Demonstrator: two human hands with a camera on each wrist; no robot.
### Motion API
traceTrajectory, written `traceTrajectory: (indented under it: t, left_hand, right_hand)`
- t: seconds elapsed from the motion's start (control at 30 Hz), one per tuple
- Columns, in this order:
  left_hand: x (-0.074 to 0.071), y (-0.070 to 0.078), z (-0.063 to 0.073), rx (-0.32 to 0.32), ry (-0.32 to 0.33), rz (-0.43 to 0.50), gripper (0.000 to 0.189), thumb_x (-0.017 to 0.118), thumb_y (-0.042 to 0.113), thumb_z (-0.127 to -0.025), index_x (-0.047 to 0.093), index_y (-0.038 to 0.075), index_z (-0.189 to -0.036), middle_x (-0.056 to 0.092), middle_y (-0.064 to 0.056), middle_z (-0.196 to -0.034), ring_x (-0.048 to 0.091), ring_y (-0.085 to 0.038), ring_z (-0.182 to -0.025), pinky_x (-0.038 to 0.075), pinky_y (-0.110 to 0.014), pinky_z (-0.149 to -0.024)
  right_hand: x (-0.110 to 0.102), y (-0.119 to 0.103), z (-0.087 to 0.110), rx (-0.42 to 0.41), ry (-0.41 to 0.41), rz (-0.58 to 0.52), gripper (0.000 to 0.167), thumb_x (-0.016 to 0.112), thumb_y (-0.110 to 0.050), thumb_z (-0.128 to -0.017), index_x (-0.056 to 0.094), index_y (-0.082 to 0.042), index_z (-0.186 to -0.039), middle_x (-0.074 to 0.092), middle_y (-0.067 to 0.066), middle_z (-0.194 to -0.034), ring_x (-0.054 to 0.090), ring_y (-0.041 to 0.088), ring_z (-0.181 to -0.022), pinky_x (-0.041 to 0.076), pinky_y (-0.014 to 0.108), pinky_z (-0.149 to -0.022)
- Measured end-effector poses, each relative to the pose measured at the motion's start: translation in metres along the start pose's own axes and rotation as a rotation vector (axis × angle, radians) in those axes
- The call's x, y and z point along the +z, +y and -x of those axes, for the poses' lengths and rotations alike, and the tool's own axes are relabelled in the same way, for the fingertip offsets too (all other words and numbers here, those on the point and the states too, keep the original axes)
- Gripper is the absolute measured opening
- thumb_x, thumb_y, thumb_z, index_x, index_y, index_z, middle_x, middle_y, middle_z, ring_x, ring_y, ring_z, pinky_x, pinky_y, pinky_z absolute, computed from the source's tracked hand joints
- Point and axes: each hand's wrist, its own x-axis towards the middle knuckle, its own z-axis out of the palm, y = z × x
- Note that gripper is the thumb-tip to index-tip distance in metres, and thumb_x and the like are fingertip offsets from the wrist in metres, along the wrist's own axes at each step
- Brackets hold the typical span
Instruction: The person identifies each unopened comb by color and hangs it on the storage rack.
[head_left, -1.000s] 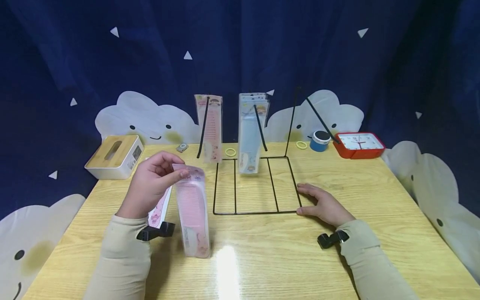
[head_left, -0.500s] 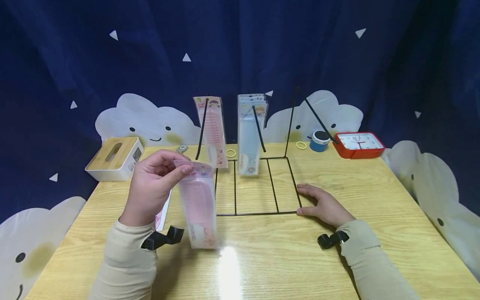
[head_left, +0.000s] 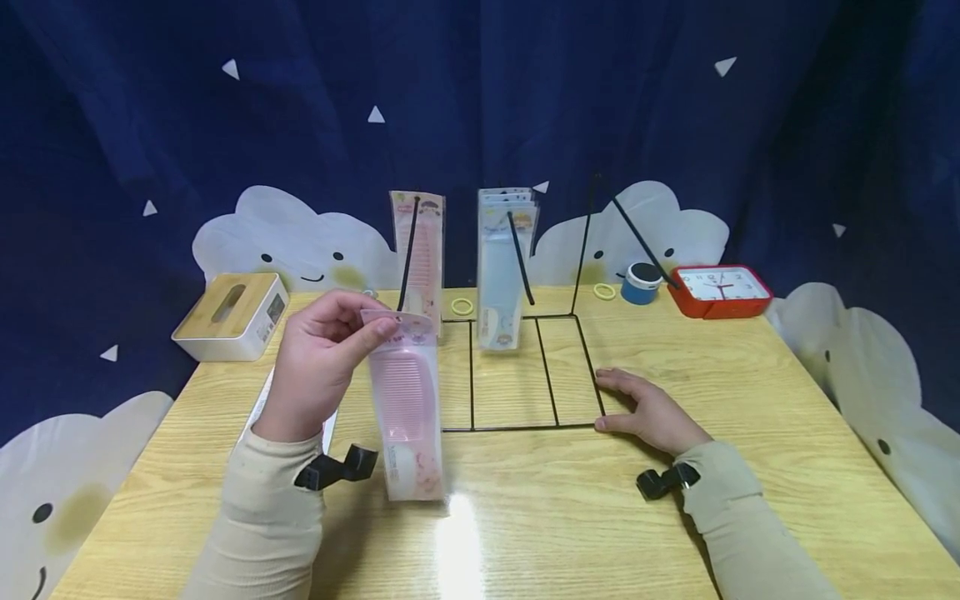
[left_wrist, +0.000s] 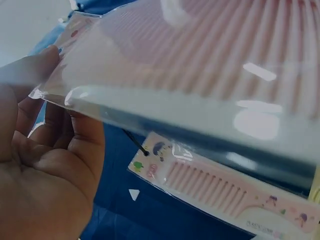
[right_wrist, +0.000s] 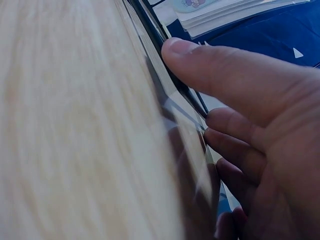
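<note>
My left hand [head_left: 311, 371] pinches the top edge of a clear-packed pink comb [head_left: 405, 400], which hangs upright above the table. Its top is close to the tip of the black rack's left hook [head_left: 409, 258]. Behind it, another packed pink comb [head_left: 427, 250] hangs on that hook; the left wrist view shows this hanging pack [left_wrist: 210, 190] too. Several blue comb packs [head_left: 498, 275] hang on the middle hook. My right hand [head_left: 648, 408] rests on the table, thumb and fingertips touching the right side of the rack's wire base [head_left: 517, 428].
A flat white-edged pack [head_left: 258, 404] lies partly hidden under my left forearm. A tissue box [head_left: 228, 317] stands at the back left. Behind the rack are yellow rings [head_left: 462, 307], a blue round speaker-like thing [head_left: 640, 285] and a red clock [head_left: 722, 292]. The right hook [head_left: 645, 242] bears nothing.
My left hand has carried the pink comb pack rightward and slightly up, toward the left hook. The hanging pink pack swung a little and returned. My right hand has stayed put.
</note>
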Motion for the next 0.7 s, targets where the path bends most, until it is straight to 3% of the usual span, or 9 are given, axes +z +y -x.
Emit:
traceTrajectory:
  t: [0.3, 0.53, 0.7]
  left_hand:
    - [-0.004, -0.024, -0.024, -0.059, -0.005, 0.039, 0.005, 0.07, 0.005, -0.094, 0.071, 0.01, -0.093, 0.068, 0.0, -0.092, 0.059, -0.011, -0.082, 0.05, -0.022, -0.073]
    - [-0.003, -0.042, -0.063, -0.114, 0.003, 0.081, 0.004, 0.068, 0.013, -0.097, 0.07, 0.01, -0.099, 0.064, -0.002, -0.096, 0.053, -0.013, -0.081, 0.046, -0.021, -0.067]
    - [-0.001, -0.05, -0.094, -0.145, 0.074, -0.007, 0.009, 0.071, 0.019, -0.095, 0.07, 0.013, -0.101, 0.063, 0.001, -0.092, 0.048, -0.014, -0.077, 0.042, -0.022, -0.066]
  right_hand:
    - [-0.001, -0.001, 0.0, 0.008, -0.003, 0.003, 0.081, 0.084, -0.042, -0.08, 0.052, -0.009, -0.146, 0.042, 0.016, -0.155, 0.031, 0.041, -0.145, 0.024, 0.06, -0.114]
    - [-0.002, -0.003, 0.001, 0.034, -0.009, 0.011, 0.083, 0.083, -0.044, -0.08, 0.051, -0.008, -0.147, 0.041, 0.016, -0.156, 0.03, 0.042, -0.145, 0.024, 0.061, -0.114]
    - [0.0, -0.002, 0.0, 0.022, 0.002, 0.012, 0.083, 0.085, -0.043, -0.078, 0.052, -0.008, -0.146, 0.041, 0.016, -0.156, 0.031, 0.041, -0.145, 0.023, 0.059, -0.115]
